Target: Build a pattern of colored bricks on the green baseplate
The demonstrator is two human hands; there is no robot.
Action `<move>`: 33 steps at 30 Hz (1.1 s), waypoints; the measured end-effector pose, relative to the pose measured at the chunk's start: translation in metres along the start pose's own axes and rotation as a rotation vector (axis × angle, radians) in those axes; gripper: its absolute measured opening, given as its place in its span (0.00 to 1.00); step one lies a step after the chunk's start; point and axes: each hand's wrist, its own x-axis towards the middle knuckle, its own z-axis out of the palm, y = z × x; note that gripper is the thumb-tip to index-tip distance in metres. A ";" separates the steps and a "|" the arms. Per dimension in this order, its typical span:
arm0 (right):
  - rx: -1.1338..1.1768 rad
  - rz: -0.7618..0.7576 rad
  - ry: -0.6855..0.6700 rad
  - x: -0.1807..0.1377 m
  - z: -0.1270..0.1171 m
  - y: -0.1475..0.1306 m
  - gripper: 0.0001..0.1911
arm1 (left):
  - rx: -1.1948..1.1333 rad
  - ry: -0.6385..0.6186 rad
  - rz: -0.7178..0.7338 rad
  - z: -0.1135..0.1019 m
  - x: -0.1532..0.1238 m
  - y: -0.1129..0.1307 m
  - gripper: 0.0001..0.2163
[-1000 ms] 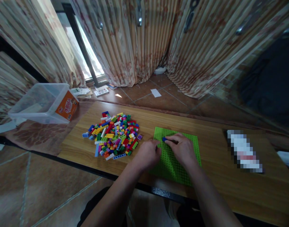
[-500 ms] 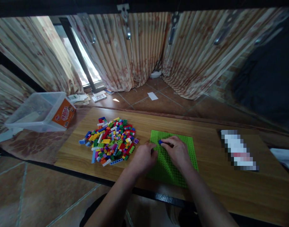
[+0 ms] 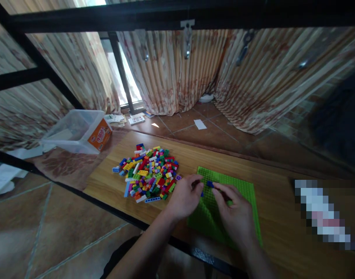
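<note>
A green studded baseplate (image 3: 241,190) lies flat on the wooden table (image 3: 270,162). My right hand (image 3: 235,213) rests over it, thumb and fingers pinched on a small blue brick (image 3: 210,184) near the plate's upper left part. My left hand (image 3: 185,195) sits curled at the plate's left edge, fingertips close to the brick; what it holds, if anything, is hidden. A heap of several mixed-colour bricks (image 3: 150,172) lies on the table just left of my left hand.
A clear plastic tub with an orange label (image 3: 78,131) stands on a patterned cloth left of the table. A pixelated object (image 3: 323,213) lies at the table's right. Striped curtains hang behind; dark metal bars cross the top and left of the view.
The view has tilted up and swung left, so everything sits lower and further right. Both hands stay at the plate's left part, the right still pinching the blue brick.
</note>
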 end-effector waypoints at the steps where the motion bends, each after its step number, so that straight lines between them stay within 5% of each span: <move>1: -0.005 -0.020 -0.017 -0.001 0.003 -0.002 0.13 | -0.031 0.028 0.012 -0.004 0.001 0.000 0.14; 10: -0.016 -0.085 -0.156 -0.002 0.043 -0.015 0.12 | -0.593 0.483 -0.119 -0.071 0.011 0.005 0.15; 18: 0.032 -0.180 -0.180 -0.006 0.081 -0.033 0.11 | -0.661 0.691 -0.117 -0.114 0.004 0.000 0.17; 25: -0.124 -0.297 -0.156 -0.008 0.114 -0.052 0.14 | -0.736 0.704 -0.134 -0.128 -0.004 0.004 0.16; 33: -0.143 -0.267 -0.132 0.000 0.132 -0.056 0.10 | -0.753 0.654 -0.139 -0.139 -0.011 0.003 0.14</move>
